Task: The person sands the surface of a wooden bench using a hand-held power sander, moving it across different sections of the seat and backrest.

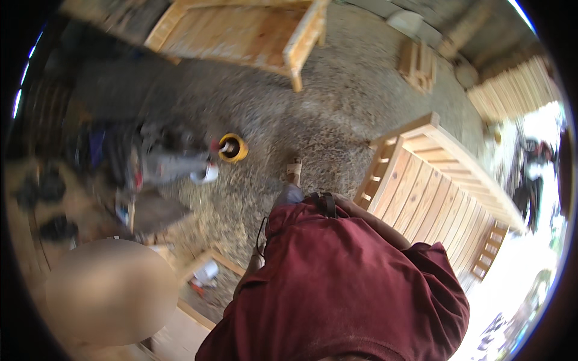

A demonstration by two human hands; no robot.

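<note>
My maroon shirt (pixel 337 271) fills the lower middle of the head view. From its right side my right forearm (pixel 376 225) bends inward to the waist, beside a dark band (pixel 330 205). The fingers of that hand are hidden, and nothing held shows. Only a sliver of my left arm (pixel 239 286) appears at the shirt's left edge; its hand cannot be made out. A thin black cord (pixel 261 236) loops next to it. One sandalled foot (pixel 294 171) is forward on the floor. Nearest my right arm stands a slatted wooden bench (pixel 424 195) of pale timber.
Ahead stands another wooden bench-like frame (pixel 235 39). A yellow container (pixel 233 148) and a white tub (pixel 208 172) sit on the rough floor (pixel 337 108), left of my foot. Stacked timber (pixel 512 90) lies far right. A large blurred beige round shape (pixel 114 292) covers the lower left.
</note>
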